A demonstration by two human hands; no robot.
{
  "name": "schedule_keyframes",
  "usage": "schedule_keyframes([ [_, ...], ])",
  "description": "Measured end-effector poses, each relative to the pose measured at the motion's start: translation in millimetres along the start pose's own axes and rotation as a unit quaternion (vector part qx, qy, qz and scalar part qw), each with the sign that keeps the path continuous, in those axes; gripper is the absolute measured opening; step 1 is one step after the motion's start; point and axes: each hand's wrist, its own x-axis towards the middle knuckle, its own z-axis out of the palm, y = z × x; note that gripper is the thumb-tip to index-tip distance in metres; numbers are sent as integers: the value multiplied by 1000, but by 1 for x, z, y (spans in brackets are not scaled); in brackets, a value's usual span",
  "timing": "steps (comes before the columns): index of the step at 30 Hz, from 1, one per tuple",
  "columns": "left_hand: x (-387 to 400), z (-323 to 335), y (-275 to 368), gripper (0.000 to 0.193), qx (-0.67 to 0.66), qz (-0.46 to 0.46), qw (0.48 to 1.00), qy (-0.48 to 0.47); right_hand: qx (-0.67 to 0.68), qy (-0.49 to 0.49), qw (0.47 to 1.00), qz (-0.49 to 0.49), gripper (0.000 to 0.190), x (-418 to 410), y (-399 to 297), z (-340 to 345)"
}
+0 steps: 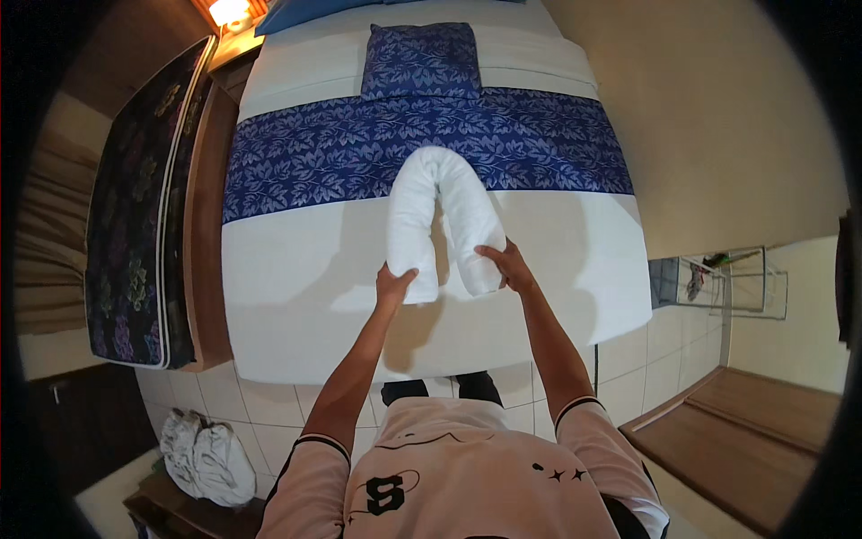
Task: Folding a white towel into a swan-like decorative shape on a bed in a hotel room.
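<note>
A rolled white towel [411,202], bent into an upside-down U, is held over the bed in front of me. My left hand [394,283] grips the lower end of its left leg, thumb on top. Around the outer side of the right leg's lower end, my right hand [510,264] is closed, its thumb also on top. Both fold ends point towards me. Beneath is a bed with a white sheet [296,283]. Across it lies a blue leaf-patterned bed runner [296,158], which the towel's bend overlaps in view.
A matching blue cushion [422,60] sits near the head of the bed. On the left, a dark floral mattress [135,222] stands beside a wooden frame [207,236]. A lit lamp [230,13], a white cloth bundle [209,458] and a metal rack [757,283] are farther out.
</note>
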Motion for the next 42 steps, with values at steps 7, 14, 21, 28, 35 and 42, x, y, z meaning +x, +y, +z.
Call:
schedule_keyframes([
  [7, 67, 55, 26, 49, 38, 4, 998, 49, 40, -9, 999, -36, 61, 91, 2, -48],
  [14, 103, 76, -17, 72, 129, 37, 980, 148, -37, 65, 996, -51, 68, 156, 56, -66],
  [21, 77, 84, -11, 69, 63, 64, 986, 138, -299, 164, 917, -206, 90, 136, 58, -42],
  [28, 77, 91, -5, 63, 91, 68, 981, 156, -181, 151, 952, -194, 83, 132, 54, -23],
  [35, 78, 81, 5, 57, 52, 87, 991, 90, -180, 134, 958, -178, 74, 137, 60, -32],
  [42, 77, 73, 24, 54, 21, 136, 981, 140, -131, 131, 965, -188, 72, 138, 56, -12],
])
